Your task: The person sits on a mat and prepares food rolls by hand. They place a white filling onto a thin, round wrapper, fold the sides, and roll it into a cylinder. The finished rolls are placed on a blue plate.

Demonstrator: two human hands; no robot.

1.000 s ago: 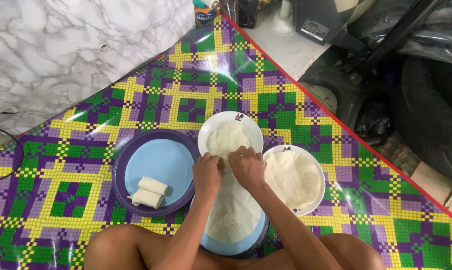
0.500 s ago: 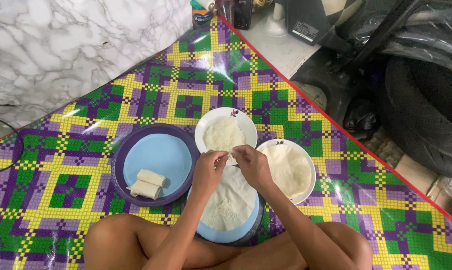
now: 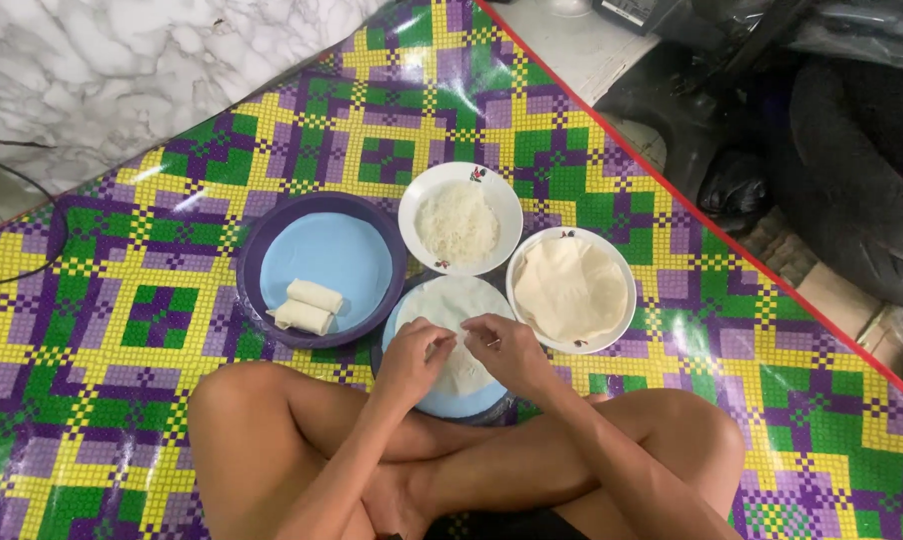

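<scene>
- Left hand [image 3: 412, 352]: fingers curled, tips pinched down on the near-left part of the thin white wrapper [image 3: 452, 305]. Grip is narrow, thumb against fingertips.
- Right hand [image 3: 507, 345]: same posture, fingertips pinching the wrapper just right of the left hand. The two hands nearly touch over the wrapper's middle.
- Can't tell if there is filling under the fingers; they cover that spot.
- Wrapper lies flat on the light blue plate [image 3: 450, 402], directly in front of the person's crossed legs.
- Just beyond, touching or nearly touching the blue plate's rim: white bowl [image 3: 417, 200] with white shredded noodles [image 3: 459, 222].
- Right of the hands: white plate [image 3: 622, 300] with a stack of plain wrappers [image 3: 570, 290].
- Left of the hands: purple plate [image 3: 257, 240] with a light blue centre, two finished rolls [image 3: 307, 305] lying side by side on its near part.
- All of it sits on a glossy mat [image 3: 122, 300] with a purple, green and yellow check pattern.
- Marbled white floor [image 3: 122, 70] beyond the mat at upper left; dark tyre [image 3: 862, 180] off the mat at upper right.
</scene>
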